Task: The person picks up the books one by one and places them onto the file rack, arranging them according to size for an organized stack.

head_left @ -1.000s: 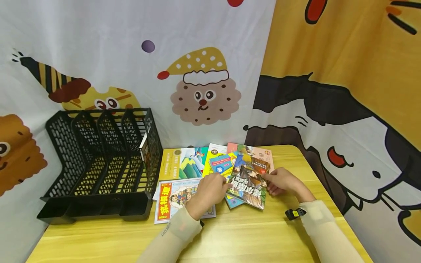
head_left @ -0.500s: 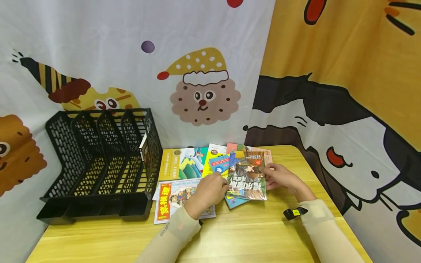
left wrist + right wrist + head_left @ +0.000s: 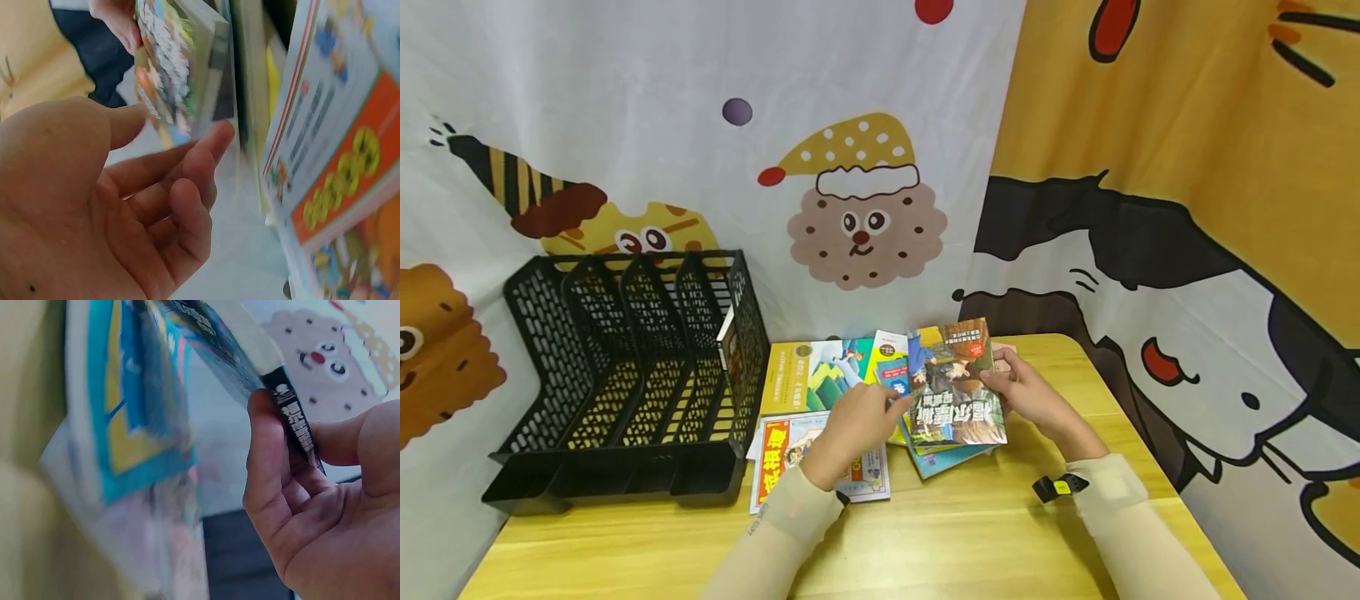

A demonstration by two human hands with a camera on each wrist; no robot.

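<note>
My right hand [image 3: 1037, 400] pinches a dark illustrated book [image 3: 958, 387] at its right edge, thumb on the cover. In the right wrist view the thumb and fingers [image 3: 269, 450] lie on either side of the book's black spine [image 3: 292, 415]. The book is tilted up over a blue-edged book [image 3: 951, 460] and others in a loose pile. My left hand [image 3: 853, 429] is by the held book's lower left side; its fingers [image 3: 194, 206] are loosely bent with nothing between them. Under the left forearm lies a white comic book with a red title panel [image 3: 772, 458].
A black divided file rack [image 3: 617, 471] stands on the left of the wooden table [image 3: 955, 542], with one thin book [image 3: 727, 337] in its right-hand slot. A yellow and green book [image 3: 786, 375] lies beside the rack. A patterned cloth [image 3: 865, 67] hangs behind the table.
My right hand has raised the dark book off the pile, straightening it and tilting it up. My left hand has come away from the book, shifting slightly left.
</note>
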